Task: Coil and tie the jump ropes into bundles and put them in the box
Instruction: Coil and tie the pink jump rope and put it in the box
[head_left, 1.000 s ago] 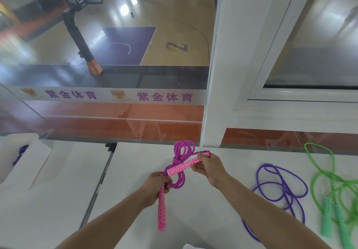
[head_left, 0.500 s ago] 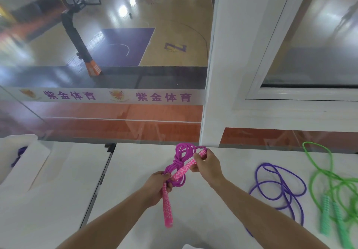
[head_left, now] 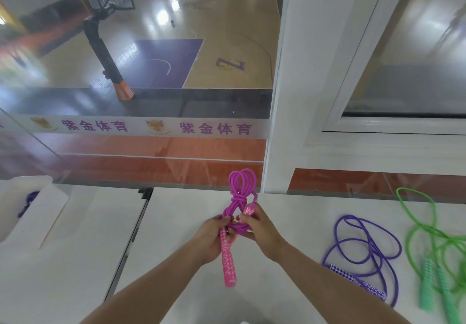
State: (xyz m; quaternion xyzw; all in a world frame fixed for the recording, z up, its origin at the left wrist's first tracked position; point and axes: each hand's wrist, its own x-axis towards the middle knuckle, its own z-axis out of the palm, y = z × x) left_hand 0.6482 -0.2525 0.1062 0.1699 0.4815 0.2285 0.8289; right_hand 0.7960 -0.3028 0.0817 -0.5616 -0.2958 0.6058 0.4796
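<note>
Your left hand [head_left: 214, 238] grips one pink handle [head_left: 228, 260] | your right hand [head_left: 257, 227] pinches the other handle [head_left: 248, 210] | magenta rope bundle [head_left: 238, 197], knotted, rises just beyond your fingertips | purple rope [head_left: 363, 245] lies right of them | box [head_left: 27, 212] far left.

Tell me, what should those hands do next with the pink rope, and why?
Probably pull the wrap snug. The pink rope is already coiled, with turns wound round its middle, but both the left hand and right hand grip it near the handles, and it is nowhere near the box at far left.
</note>
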